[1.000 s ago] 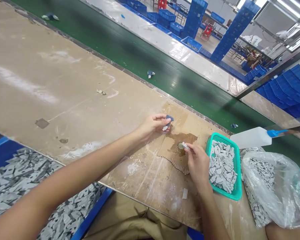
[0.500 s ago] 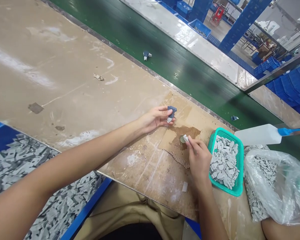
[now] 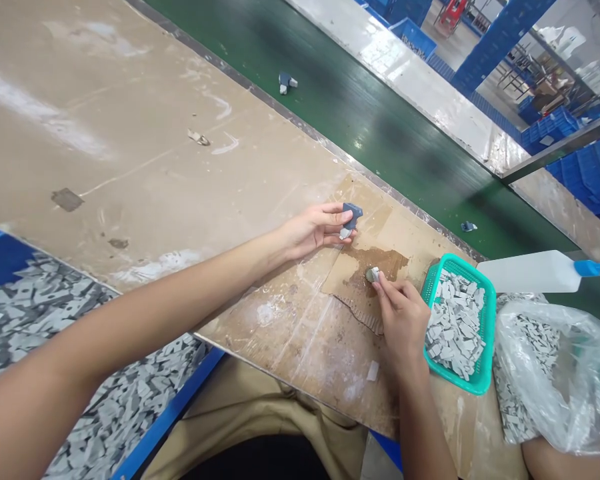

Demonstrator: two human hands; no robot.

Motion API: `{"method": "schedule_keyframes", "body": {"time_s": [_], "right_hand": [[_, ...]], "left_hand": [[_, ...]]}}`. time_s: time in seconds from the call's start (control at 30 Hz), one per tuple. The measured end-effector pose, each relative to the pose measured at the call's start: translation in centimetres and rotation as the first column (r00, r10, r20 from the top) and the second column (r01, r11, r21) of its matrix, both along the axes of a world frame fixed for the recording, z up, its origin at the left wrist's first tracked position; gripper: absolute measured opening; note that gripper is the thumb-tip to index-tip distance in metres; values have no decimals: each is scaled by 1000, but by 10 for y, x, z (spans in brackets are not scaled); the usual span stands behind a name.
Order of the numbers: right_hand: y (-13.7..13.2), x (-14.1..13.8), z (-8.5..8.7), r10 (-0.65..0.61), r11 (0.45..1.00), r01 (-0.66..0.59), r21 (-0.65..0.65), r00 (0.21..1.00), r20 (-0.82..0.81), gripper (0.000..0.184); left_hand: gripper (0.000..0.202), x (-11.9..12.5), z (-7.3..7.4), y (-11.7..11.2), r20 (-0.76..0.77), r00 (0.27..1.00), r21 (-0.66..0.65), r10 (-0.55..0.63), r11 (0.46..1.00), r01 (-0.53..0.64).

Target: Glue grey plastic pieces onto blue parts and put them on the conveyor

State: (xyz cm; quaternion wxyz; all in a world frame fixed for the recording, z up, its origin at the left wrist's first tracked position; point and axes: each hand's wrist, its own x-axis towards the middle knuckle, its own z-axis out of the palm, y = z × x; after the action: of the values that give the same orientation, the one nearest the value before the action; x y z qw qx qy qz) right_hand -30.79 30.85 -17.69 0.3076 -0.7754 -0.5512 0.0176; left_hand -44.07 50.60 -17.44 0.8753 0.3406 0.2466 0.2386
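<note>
My left hand (image 3: 325, 230) pinches a dark blue and light grey plastic part (image 3: 351, 217) above the cardboard sheet. Between the thumb and fingers of my right hand (image 3: 403, 310) is a small light grey piece (image 3: 375, 274), held at a little round cap (image 3: 370, 275) on the wet brown patch of the cardboard (image 3: 337, 283). I cannot tell whether the piece touches the cap. Right of this hand stands a green basket (image 3: 490, 333) filled with similar light grey pieces.
A green conveyor belt (image 3: 330, 93) runs behind the worktable (image 3: 145, 193), carrying two blue-grey parts (image 3: 286, 83). A white squeeze bottle (image 3: 535, 271) lies behind the basket, beside a clear plastic bag (image 3: 550, 387) of pieces. At lower left, a blue bin (image 3: 167, 413) holds many grey parts.
The camera view has shifted slightly. My right hand has brought the grey piece lower over the round cap, now covering part of it. My left hand still holds the blue and grey part.
</note>
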Motion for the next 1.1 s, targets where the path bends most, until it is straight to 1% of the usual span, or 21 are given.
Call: {"method": "schedule_keyframes", "body": {"time_s": [0.17,0.37,0.63,0.83,0.9,1.03,1.1], "right_hand": [[0,0,-1,28,999,-29,17,998,48,27],[1,0,-3,36,996,-42,74,996,84,24],[1,2,-3,76,994,-82,66,993,91,24],[1,1,-3,60,996,-66,55,993,101,23],[1,1,-2,55,995,-64,78,993,109,23],[1,0,1,24,982,-47,181,991,129,24],[1,0,2,38,981,-59,187,993,114,24]], "left_hand": [[16,-1,0,0,18,1000,-7,-10,1000,10],[20,-2,2,0,38,999,4,-31,1000,31],[21,-2,-1,-2,29,998,43,-59,997,58],[25,-2,-2,-4,23,997,41,-69,997,68],[25,-2,-1,-4,30,997,35,-70,997,69],[23,-1,-2,-5,48,995,28,-85,996,84],[24,0,-3,-6,65,993,41,-98,995,96]]}}
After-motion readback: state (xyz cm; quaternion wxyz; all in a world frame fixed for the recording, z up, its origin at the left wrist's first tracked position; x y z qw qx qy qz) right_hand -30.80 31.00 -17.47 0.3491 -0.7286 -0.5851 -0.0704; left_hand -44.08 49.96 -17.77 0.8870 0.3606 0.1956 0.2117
